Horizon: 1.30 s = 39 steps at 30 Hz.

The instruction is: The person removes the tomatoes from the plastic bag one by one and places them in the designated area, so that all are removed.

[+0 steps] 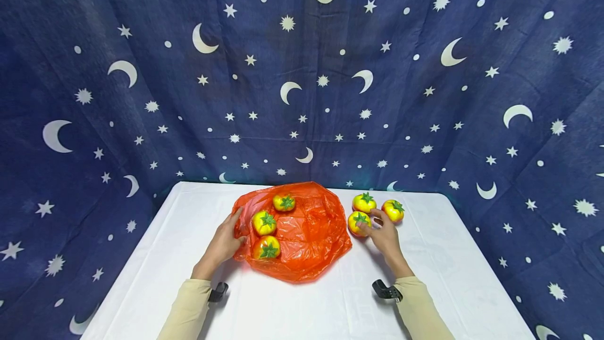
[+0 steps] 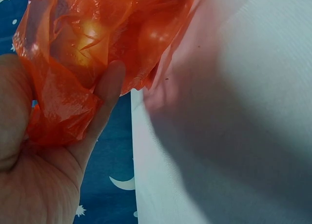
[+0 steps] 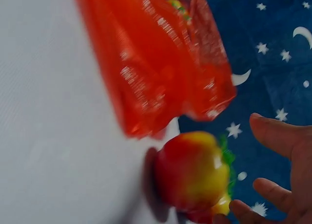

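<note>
A red plastic bag (image 1: 309,235) lies spread open on the table. Inside, along its left side, sit three yellow-red tomatoes with green star-shaped tops: an upper one (image 1: 284,203), a middle one (image 1: 264,223) and a lower one (image 1: 266,247). My left hand (image 1: 226,240) holds the bag's left side, with bunched plastic (image 2: 66,112) between thumb and fingers. Spread fingers of my right hand (image 1: 384,232) reach over the nearest loose tomato (image 1: 358,223); in the right wrist view this tomato (image 3: 192,170) shows in front of the fingers, not gripped.
Two more tomatoes lie just beyond the right hand, one at the back (image 1: 364,202) and one to the right (image 1: 393,211). A white cloth covers the table (image 1: 292,308). Behind it hangs a dark blue curtain (image 1: 264,93) with moons and stars.
</note>
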Available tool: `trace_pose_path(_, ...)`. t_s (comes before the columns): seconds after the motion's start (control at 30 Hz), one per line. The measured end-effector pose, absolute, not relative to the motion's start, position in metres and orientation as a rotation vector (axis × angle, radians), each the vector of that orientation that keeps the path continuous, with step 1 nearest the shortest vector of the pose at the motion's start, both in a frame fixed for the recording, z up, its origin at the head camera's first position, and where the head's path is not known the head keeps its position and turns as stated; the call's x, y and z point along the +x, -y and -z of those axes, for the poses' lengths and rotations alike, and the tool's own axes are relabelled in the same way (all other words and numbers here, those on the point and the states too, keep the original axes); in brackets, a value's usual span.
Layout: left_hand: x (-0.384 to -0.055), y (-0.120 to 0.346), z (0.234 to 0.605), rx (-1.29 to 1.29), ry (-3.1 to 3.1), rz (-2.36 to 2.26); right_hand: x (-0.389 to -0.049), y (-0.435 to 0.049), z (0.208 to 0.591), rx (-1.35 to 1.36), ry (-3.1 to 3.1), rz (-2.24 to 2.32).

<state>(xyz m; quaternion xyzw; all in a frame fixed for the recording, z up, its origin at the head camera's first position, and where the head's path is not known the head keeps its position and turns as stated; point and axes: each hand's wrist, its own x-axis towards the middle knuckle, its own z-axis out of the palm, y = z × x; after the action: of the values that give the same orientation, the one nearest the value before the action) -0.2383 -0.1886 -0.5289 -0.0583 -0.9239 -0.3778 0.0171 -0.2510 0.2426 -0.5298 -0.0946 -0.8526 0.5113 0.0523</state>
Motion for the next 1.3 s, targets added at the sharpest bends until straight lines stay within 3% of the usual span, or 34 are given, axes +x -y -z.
trace_pose_path(0.5,-0.237,0.190,0.530,-0.203,2.843,1.193,-0.238,-0.213,0.485,-0.058,2.491,-1.672)
trace_pose_path(1.3,-0.234,0.189,0.528,-0.202,2.834,1.191,-0.228,-0.158,0.480,0.293,2.394,-1.944)
